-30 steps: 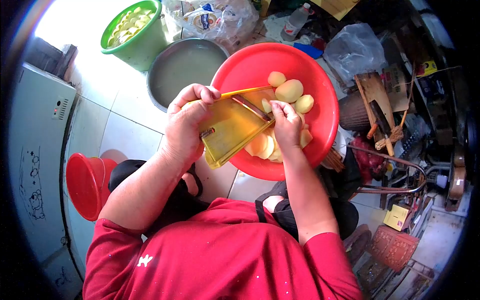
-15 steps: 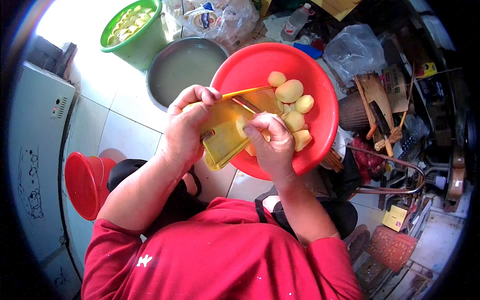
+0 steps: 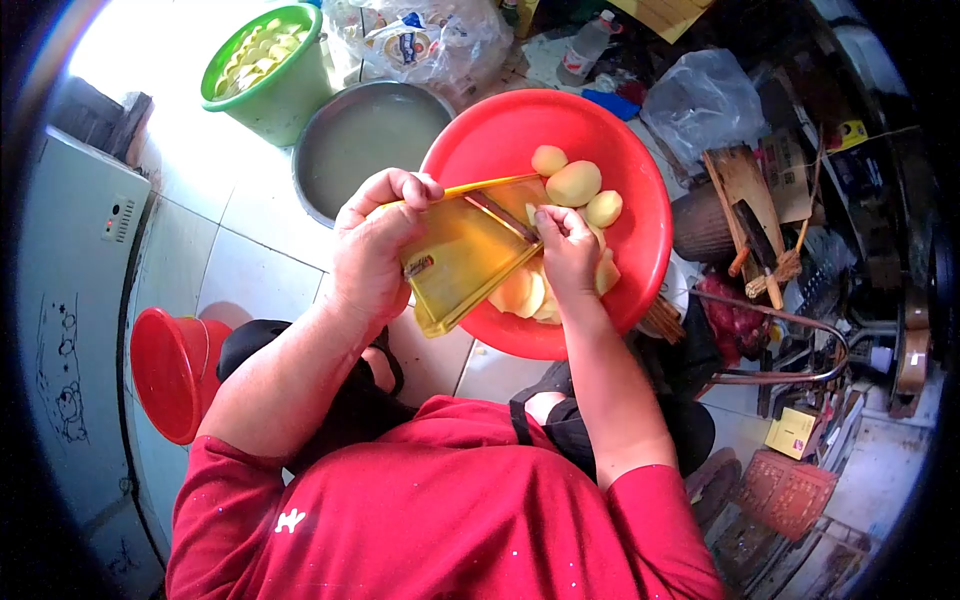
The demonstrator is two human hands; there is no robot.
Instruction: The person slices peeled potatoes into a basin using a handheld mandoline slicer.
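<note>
My left hand is closed round the near end of a yellow mandoline slicer. The slicer slants over a red basin, its slanted metal blade facing up. At its far end, beside the blade, my right hand pinches a small pale piece of potato between thumb and fingers; most of that piece is hidden. Whole peeled potatoes lie on the basin's right side. Cut potato slices are heaped below the slicer, partly covered by it and my right hand.
Behind the red basin stands a grey basin of cloudy liquid. A green bucket filled with potato slices is at the back left. A red bucket sits near my left arm. Wood, bags and a knife clutter the right.
My right hand has moved up and right along the slicer, from its middle to its far end. My left hand and the slicer have stayed nearly still.
</note>
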